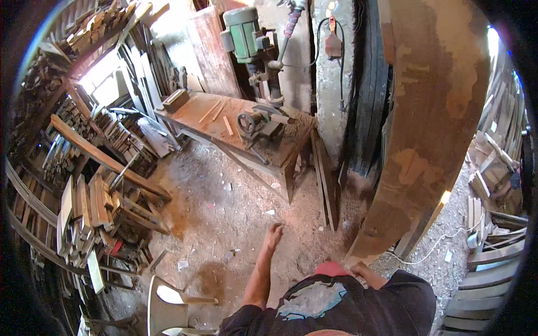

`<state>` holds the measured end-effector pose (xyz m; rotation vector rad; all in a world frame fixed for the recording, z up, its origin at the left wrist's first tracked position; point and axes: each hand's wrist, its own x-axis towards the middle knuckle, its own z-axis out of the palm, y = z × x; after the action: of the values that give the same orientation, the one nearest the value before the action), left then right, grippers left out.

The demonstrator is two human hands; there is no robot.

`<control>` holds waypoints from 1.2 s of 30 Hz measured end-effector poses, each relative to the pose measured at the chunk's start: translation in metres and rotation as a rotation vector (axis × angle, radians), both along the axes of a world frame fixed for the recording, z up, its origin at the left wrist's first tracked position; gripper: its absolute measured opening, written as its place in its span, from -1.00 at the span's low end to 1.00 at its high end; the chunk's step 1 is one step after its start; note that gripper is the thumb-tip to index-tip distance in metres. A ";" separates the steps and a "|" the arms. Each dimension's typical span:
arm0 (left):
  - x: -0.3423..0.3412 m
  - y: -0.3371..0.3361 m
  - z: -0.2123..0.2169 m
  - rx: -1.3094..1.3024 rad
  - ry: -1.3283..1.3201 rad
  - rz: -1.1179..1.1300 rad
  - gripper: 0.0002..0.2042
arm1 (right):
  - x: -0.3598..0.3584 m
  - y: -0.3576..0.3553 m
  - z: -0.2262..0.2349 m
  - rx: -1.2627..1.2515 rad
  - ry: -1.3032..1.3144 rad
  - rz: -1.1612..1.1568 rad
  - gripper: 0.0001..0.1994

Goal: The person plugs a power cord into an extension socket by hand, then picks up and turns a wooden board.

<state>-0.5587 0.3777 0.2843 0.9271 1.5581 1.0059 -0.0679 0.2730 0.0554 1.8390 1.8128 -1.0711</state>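
right hand (358,270) grips the lower edge of the big brown wooden panel (431,123), which stands tilted just right of the concrete pillar (330,84). left hand (273,234) hangs free over the sawdust floor (224,201), grip released, fingers loose, holding nothing. left of the pillar, a green drill press (246,33) stands on the worktop (207,115).

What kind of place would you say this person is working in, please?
Most likely a woodworking shop. A green-motored drill press stands at a dusty workbench, offcuts and planks are stacked along the left, and sawdust covers the floor. The right hand holds a large wooden board.
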 end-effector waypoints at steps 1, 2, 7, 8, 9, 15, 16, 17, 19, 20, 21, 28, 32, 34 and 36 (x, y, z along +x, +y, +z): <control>0.013 0.018 0.013 0.008 0.018 0.001 -0.61 | -0.008 0.002 0.024 -0.046 0.084 -0.062 -0.70; 0.024 0.037 0.028 0.034 -0.049 -0.065 -0.60 | -0.015 0.008 0.041 -0.071 0.147 -0.109 -0.71; 0.044 0.135 0.080 0.242 -0.135 -0.281 -0.61 | -0.041 0.029 0.096 -0.055 0.322 -0.254 -0.72; 0.056 0.151 0.121 0.263 -0.087 -0.315 -0.65 | -0.039 0.030 0.100 -0.048 0.335 -0.292 -0.72; 0.067 0.175 0.138 0.360 -0.126 -0.349 -0.68 | -0.033 0.029 0.105 -0.040 0.326 -0.326 -0.73; 0.101 0.277 0.280 0.677 -0.051 -0.366 -0.79 | -0.012 0.014 0.122 -0.038 0.285 -0.542 -0.74; 0.103 0.305 0.295 0.769 0.043 -0.354 -0.82 | -0.006 0.009 0.122 -0.043 0.261 -0.580 -0.75; 0.113 0.322 0.321 0.883 0.174 -0.321 -0.82 | 0.000 -0.001 0.121 -0.048 0.240 -0.636 -0.75; 0.106 0.379 0.348 0.930 0.267 -0.253 -0.79 | 0.001 -0.015 0.120 -0.057 0.206 -0.710 -0.75; 0.103 0.409 0.360 1.050 0.271 -0.171 -0.77 | -0.001 -0.021 0.120 -0.062 0.195 -0.748 -0.76; 0.111 0.427 0.389 0.965 0.276 -0.250 -0.74 | 0.001 -0.033 0.119 -0.064 0.176 -0.810 -0.76; 0.126 0.536 0.507 1.100 0.562 -0.064 -0.66 | -0.052 -0.061 0.121 -0.068 0.148 -1.134 -0.78; 0.133 0.599 0.532 1.118 0.660 -0.081 -0.62 | -0.105 -0.048 0.110 -0.066 0.203 -1.235 -0.79; 0.133 0.631 0.535 1.130 0.665 -0.105 -0.63 | -0.131 -0.029 0.116 -0.064 0.240 -1.270 -0.80; 0.141 0.654 0.544 1.119 0.707 -0.151 -0.65 | -0.146 -0.013 0.120 -0.049 0.272 -1.299 -0.80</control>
<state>-0.4181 1.0322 0.8284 2.3272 1.3410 1.5606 -0.2140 0.2600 0.1750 2.9549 0.4396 -1.7425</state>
